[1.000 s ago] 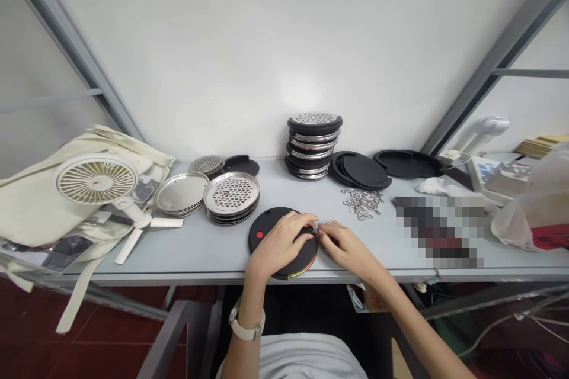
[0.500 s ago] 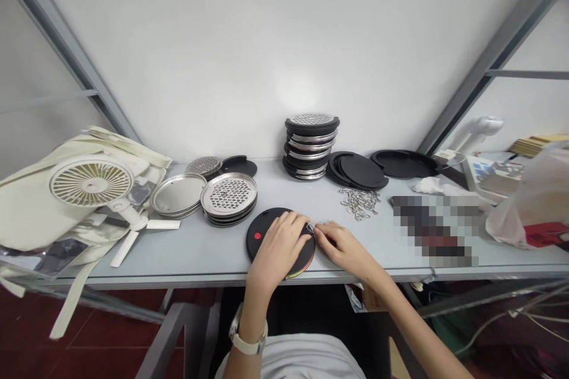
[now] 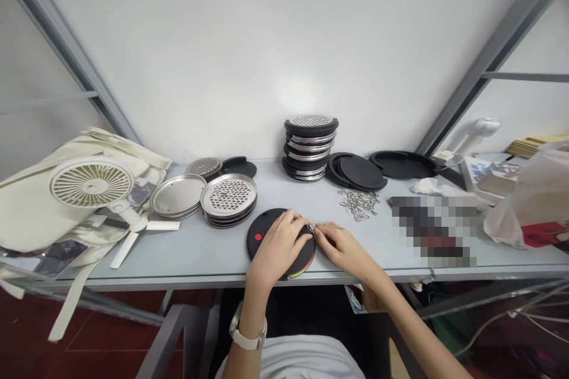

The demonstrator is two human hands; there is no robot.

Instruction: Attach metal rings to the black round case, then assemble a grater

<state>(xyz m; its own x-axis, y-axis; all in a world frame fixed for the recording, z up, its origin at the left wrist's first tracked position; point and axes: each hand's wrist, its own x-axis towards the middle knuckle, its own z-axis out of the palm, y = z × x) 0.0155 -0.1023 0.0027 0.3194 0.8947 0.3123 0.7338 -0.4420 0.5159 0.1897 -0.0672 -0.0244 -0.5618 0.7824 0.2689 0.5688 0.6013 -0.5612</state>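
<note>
A round black disc (image 3: 267, 227) with a red dot and a thin coloured layer at its lower right edge lies flat near the front of the table. Across its top rests my left hand (image 3: 281, 243), fingers bent and gripping it by the right part. My right hand (image 3: 336, 245) is closed in a pinch at the disc's upper right edge, on a small metal wire clip (image 3: 310, 227) that touches the rim. The clip's end is partly hidden by my fingertips. Beyond my right hand lies a loose pile of similar wire clips (image 3: 359, 204).
Stacked round graters (image 3: 228, 195) and metal discs (image 3: 178, 194) stand left. Behind are a tall stack of black-and-metal discs (image 3: 310, 148), black plates (image 3: 362, 172) and a black tray (image 3: 402, 164). A white fan (image 3: 92, 182) sits far left, a plastic bag (image 3: 528, 201) far right.
The wire clip at the disc's rim has turned slightly and shows less of its loop. Both hands stay in nearly the same place.
</note>
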